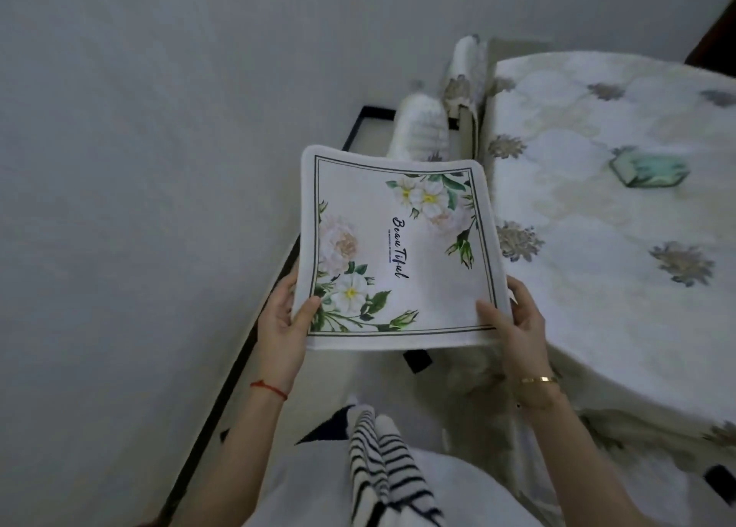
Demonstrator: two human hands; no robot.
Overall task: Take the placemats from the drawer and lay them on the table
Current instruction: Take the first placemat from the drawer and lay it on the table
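A square white placemat [402, 255] with a dark border, printed flowers and the word "Beautiful" is held flat in the air in front of me. My left hand [284, 327] grips its near left corner, thumb on top. My right hand [513, 319] grips its near right corner the same way. To the right stands the round table [597, 215], covered with a white cloth patterned with grey flowers. The placemat hangs just left of the table's edge, not touching it. No drawer is visible.
A small green box [649, 170] lies on the tablecloth. A chair with a white padded cover [462, 76] stands beyond the placemat beside the table. A white wall with a black skirting line [223, 399] runs along the left. My striped clothing fills the bottom.
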